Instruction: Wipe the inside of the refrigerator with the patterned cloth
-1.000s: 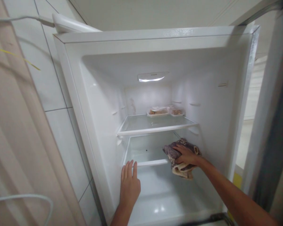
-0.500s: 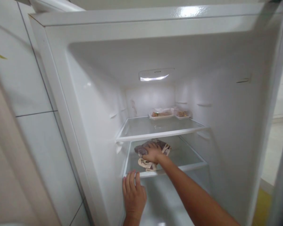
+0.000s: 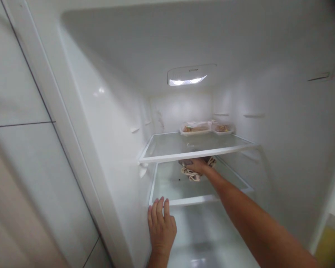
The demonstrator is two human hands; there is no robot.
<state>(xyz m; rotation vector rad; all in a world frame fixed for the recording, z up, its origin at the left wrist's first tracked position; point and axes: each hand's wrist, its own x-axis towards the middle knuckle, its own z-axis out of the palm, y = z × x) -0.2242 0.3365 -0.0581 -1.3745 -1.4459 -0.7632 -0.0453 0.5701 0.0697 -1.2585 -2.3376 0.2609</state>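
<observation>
Holding cloth [image 3: 192, 174] in right hand [image 3: 197, 165] at lower shelf [image 3: 194, 201], mid-frame — resting outstretched left hand [image 3: 162, 225] at shelf's front edge, lower centre — below 2 wrapped trays [image 3: 197, 128].

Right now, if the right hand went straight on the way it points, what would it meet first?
Pushing the cloth along, the right hand would probably meet the back wall; the upper shelf makes depth unclear.
</observation>
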